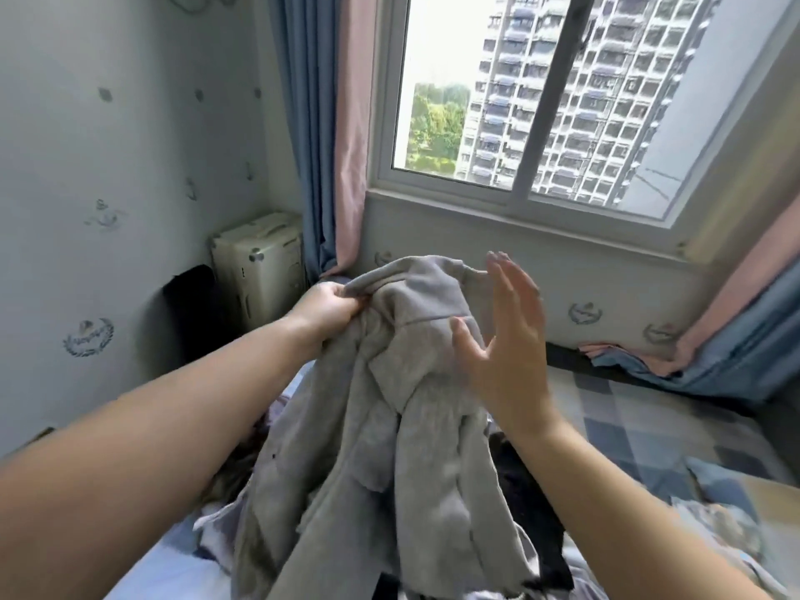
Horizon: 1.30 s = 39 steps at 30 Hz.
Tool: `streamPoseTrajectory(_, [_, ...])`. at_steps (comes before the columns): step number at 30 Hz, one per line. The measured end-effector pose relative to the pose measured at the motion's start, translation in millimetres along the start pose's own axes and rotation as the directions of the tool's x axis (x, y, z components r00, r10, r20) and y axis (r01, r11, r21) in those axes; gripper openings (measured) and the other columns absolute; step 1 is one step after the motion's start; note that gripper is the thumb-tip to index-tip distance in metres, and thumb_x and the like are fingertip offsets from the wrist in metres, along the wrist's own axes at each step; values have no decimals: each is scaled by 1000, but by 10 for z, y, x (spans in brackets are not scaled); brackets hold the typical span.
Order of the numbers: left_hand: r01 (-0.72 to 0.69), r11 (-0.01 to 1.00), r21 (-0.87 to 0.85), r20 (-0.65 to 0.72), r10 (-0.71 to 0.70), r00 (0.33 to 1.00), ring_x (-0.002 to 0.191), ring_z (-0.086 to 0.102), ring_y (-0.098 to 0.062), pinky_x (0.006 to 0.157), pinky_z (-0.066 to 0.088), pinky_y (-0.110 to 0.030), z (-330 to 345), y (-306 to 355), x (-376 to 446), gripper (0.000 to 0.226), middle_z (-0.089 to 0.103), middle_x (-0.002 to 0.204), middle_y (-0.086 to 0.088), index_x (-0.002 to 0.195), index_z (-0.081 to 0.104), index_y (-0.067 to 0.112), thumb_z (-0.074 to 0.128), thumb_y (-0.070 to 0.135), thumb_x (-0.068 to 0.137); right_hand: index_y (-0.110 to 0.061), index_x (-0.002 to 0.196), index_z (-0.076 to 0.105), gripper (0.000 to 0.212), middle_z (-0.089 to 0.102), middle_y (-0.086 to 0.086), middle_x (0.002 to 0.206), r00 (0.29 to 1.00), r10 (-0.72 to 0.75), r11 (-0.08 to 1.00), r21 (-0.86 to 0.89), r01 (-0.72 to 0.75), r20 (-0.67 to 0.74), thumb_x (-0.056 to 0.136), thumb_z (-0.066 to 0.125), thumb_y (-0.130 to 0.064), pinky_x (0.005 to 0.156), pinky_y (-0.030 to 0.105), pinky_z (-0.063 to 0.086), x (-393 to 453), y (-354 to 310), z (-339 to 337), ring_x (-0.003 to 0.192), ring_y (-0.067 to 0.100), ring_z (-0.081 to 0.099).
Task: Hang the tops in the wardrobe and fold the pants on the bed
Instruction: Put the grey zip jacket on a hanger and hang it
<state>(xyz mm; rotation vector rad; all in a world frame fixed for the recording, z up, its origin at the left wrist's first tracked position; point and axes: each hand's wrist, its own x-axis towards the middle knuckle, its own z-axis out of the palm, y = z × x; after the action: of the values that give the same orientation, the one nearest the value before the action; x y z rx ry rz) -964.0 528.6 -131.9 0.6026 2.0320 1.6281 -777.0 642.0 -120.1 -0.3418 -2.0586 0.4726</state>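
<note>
A grey sweatshirt-like garment [389, 426] hangs bunched in the air over the bed [649, 426]. My left hand [329, 307] is shut on its upper left edge and holds it up. Just right of the garment's top, my right hand [502, 335] is open with fingers spread, its thumb near the fabric but gripping nothing. A dark garment [524, 504] lies on the bed under the grey one, partly hidden. More crumpled clothes [242, 469] show at the lower left. No wardrobe is in view.
The bed has a blue and grey checked cover. A window [541, 101] with blue and pink curtains [329, 123] is straight ahead. A cream appliance [259, 270] and a black object [190, 313] stand in the left corner by the wall.
</note>
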Motion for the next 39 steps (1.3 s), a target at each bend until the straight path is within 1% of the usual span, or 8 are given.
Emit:
streamPoseTrajectory(4, [-26,991,-133,-95,13,995,84,58,-22,79,48,-35,-18,473,-75,14,64,88,-11,81,62,15,56,9,92,-23,106,70,22,63,-9,99,943,-125,989,113,94,309,85,67,-26,77,31,53,-373,-365,-145,85,7,61])
streamPoseTrajectory(8, [-107,956,-273,-152,67,986,82,58,-17,67,47,-25,-56,925,-167,18,63,94,-4,113,58,12,54,12,96,-42,143,30,75,35,-10,138,813,174,973,29,-228,556,78,64,-57,101,28,43,-496,-587,7,123,8,44])
streamPoseTrajectory(13, [-185,919,-349,-172,131,976,70,58,-12,69,51,-27,-241,1320,-367,12,62,81,-1,95,60,17,52,8,95,-37,147,-13,119,17,-2,151,708,448,837,21,-546,547,67,72,-60,101,34,36,-378,-768,212,136,21,30])
streamPoseTrajectory(15, [-241,905,-351,-197,180,964,73,61,-13,67,53,-26,-398,1430,-391,15,65,85,-2,106,61,15,52,10,94,-26,148,14,92,49,-6,124,685,480,824,-13,-566,548,76,71,-42,80,20,40,-375,-740,297,117,21,50])
streamPoseTrajectory(18, [-323,906,-275,-285,244,927,74,59,-8,58,50,-19,-673,1502,-373,33,64,93,1,128,53,11,55,18,95,-22,84,54,7,59,-10,77,749,458,833,64,-550,480,81,58,-17,56,13,37,-221,-706,349,86,22,58])
streamPoseTrajectory(32, [-383,916,118,-25,388,921,110,55,5,93,43,-12,-1228,696,-1071,72,53,124,11,147,28,21,66,32,88,-23,81,69,25,67,-7,77,846,414,515,681,-521,335,87,57,-2,72,21,50,493,-1093,431,75,8,59])
streamPoseTrajectory(35, [-465,854,233,29,472,881,98,50,23,81,39,0,-1288,554,-1264,65,50,124,14,142,34,21,68,24,86,-22,83,67,24,65,-6,77,835,444,476,704,-527,325,89,56,-1,68,16,48,573,-1138,389,73,6,57])
streamPoseTrajectory(39, [-619,548,563,103,697,710,123,42,1,107,37,-30,-1327,211,-1570,63,48,133,9,134,49,20,65,50,81,-13,98,66,11,64,6,91,773,554,370,739,-563,311,91,58,-8,80,30,52,682,-1143,295,84,17,58])
